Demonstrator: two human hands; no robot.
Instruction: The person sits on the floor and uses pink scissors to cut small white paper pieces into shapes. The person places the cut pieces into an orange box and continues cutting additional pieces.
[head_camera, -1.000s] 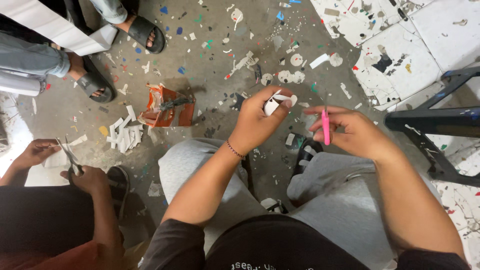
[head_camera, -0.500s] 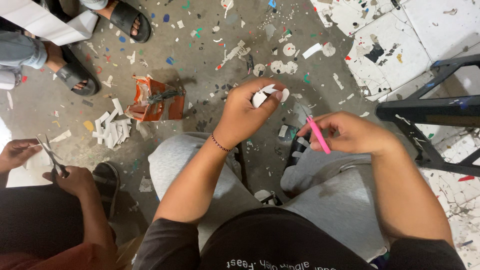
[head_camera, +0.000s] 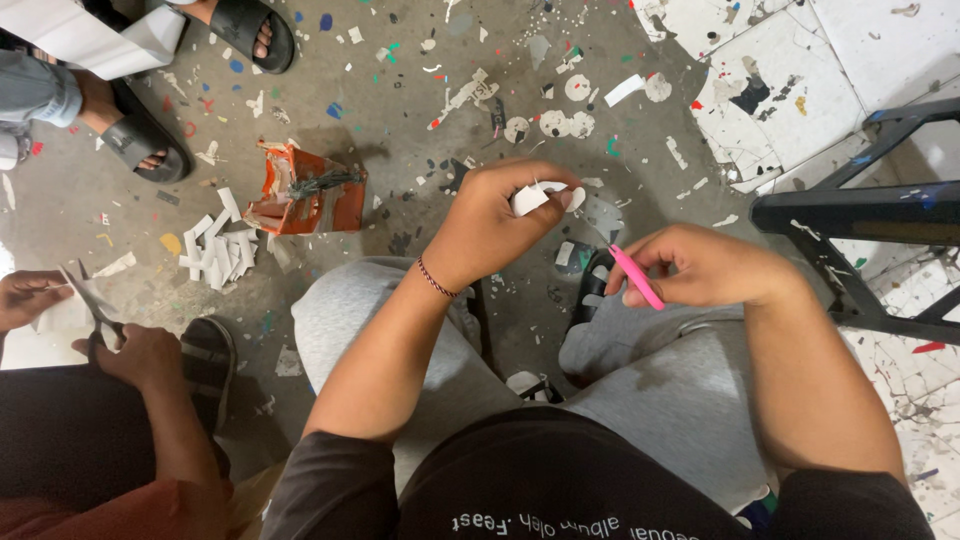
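Your left hand (head_camera: 490, 225) pinches a small white paper piece (head_camera: 532, 197) over your knees; thin and floppy, it likely tears easily, so grip near its edge. Your right hand (head_camera: 705, 268) fingers close on a pink tool (head_camera: 636, 277), probably a cutter.

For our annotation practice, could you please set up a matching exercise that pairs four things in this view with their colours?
Things:
1. Piece of paper held in the left hand
2. Tool held in the right hand
3. Torn box on the floor
4. Sandal at the top

Colours:
A. black
B. pink
C. white
D. orange

Pairs: 1-C, 2-B, 3-D, 4-A
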